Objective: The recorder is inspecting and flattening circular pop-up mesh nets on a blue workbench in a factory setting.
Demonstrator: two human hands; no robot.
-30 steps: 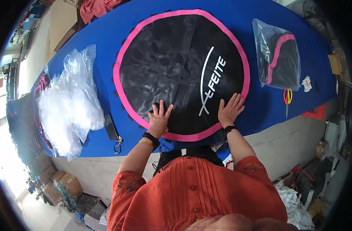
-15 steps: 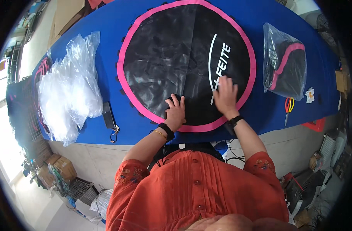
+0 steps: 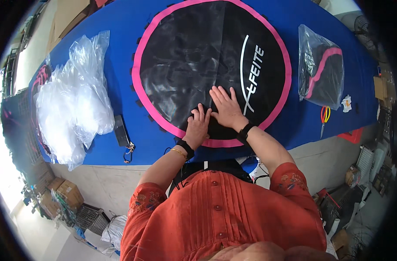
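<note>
A large round black mat [image 3: 181,56] with a pink border and white lettering lies flat on the blue-covered table [image 3: 120,52]. Small dark tabs stick out around its edge. My left hand [image 3: 197,126] rests on the near part of the mat with its fingers spread. Just right of it, my right hand [image 3: 226,108] lies on the black fabric with fingers stretched out, the thumb close to the left hand. Neither hand holds anything.
Clear plastic bags [image 3: 76,100] are heaped at the left, beside a dark box-like item with a cord [image 3: 121,132]. On the right lie a bagged black-and-pink folded piece [image 3: 322,69], scissors [image 3: 324,117] with red and yellow handles, and a crumpled white scrap [image 3: 346,103].
My right hand has slid left across the mat, from the lettering to beside my left hand. My left hand stays almost in place.
</note>
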